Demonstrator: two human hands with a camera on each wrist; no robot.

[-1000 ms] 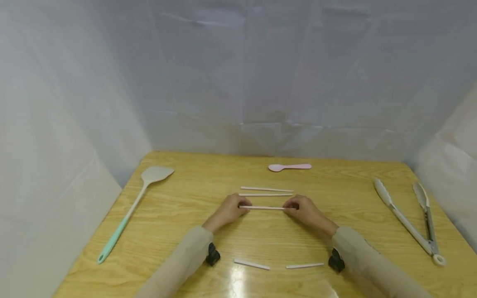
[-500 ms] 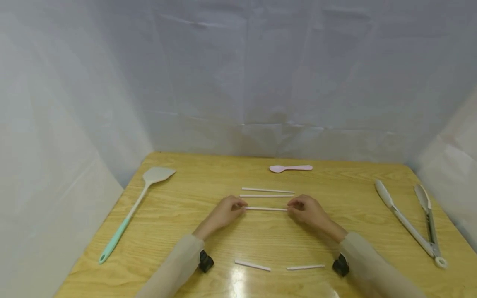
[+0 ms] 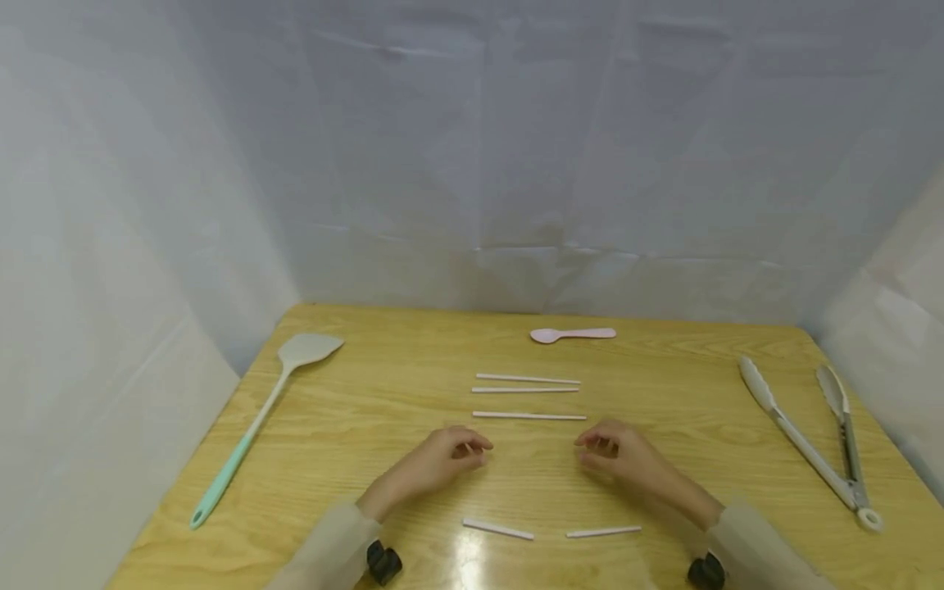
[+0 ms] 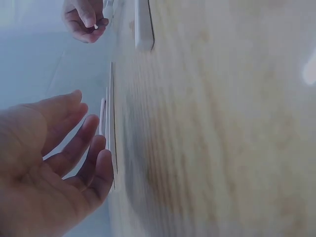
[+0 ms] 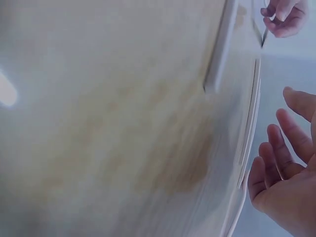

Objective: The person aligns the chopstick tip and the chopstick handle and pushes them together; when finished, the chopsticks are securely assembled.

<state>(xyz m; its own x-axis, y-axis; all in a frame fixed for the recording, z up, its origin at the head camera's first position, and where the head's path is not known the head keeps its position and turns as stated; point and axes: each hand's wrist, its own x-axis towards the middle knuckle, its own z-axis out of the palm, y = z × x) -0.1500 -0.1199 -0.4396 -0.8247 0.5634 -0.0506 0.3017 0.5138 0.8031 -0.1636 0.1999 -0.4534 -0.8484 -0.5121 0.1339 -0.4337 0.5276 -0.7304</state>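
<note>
My left hand [image 3: 441, 460] hovers above the table with fingers loosely bent and nothing in them. Facing it across a gap, my right hand [image 3: 625, 457] is likewise relaxed and holds nothing. Just beyond both lies a thin white chopstick [image 3: 529, 416], set crosswise. Behind it are two more, a middle chopstick [image 3: 525, 390] and a far chopstick [image 3: 528, 378], roughly parallel. Closer to me rest two shorter white sticks, a left stick [image 3: 497, 529] and a right stick [image 3: 603, 533], slightly angled. Both wrist views show the palm [image 4: 29, 168] and the palm [image 5: 291, 197] without contact.
A spatula [image 3: 254, 422] with a mint-green handle lies on the left of the wooden table [image 3: 369, 377]. Spread tongs [image 3: 811, 447] lie at the right. A pink spoon [image 3: 574, 334] is near the back edge, before a pale sheet [image 3: 472, 164].
Both hands held the ends of the nearest long chopstick; they have let go and drawn back toward me. That chopstick now lies by itself in about the same place.
</note>
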